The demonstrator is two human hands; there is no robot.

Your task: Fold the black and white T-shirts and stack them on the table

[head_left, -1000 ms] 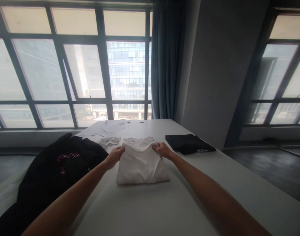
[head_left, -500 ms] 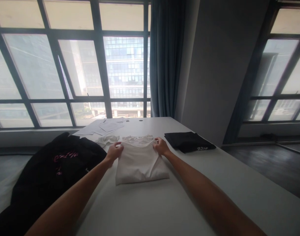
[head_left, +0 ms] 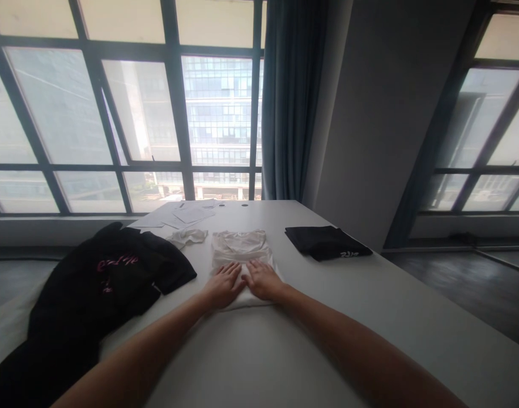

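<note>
1. One white shirt (head_left: 239, 242) is lying on the white table (head_left: 319, 300), straight ahead of the wearer, folded into a compact bundle with its neckline toward the far side.
2. Two bare hands are resting palms down on the nearer part of the shirt. The left hand (head_left: 225, 285) and the right hand (head_left: 262, 280) are sitting side by side, thumbs close together, fingers extended; neither is gripping anything.
3. Judging by the shape, the folding is nearing its end: the sides are appearing tucked in, and the visible near edge is running fairly straight. Wrinkles are showing around the neckline, so some smoothing is probably remaining. The layers underneath are not showing.
4. Beyond the left hand, a crumpled white cloth (head_left: 189, 237) is lying near the shirt, with loose papers (head_left: 194, 215) spreading behind it.
5. Well to the right, a black garment (head_left: 323, 241) with white lettering is lying flat and neatly folded, looking finished.
6. To the left, black clothing (head_left: 127, 266) with pink lettering is sprawling in a loose heap, looking unfolded.
7. Farther out, tall windows (head_left: 217, 113) are letting in daylight beside a hanging blue curtain (head_left: 287, 102).
</note>
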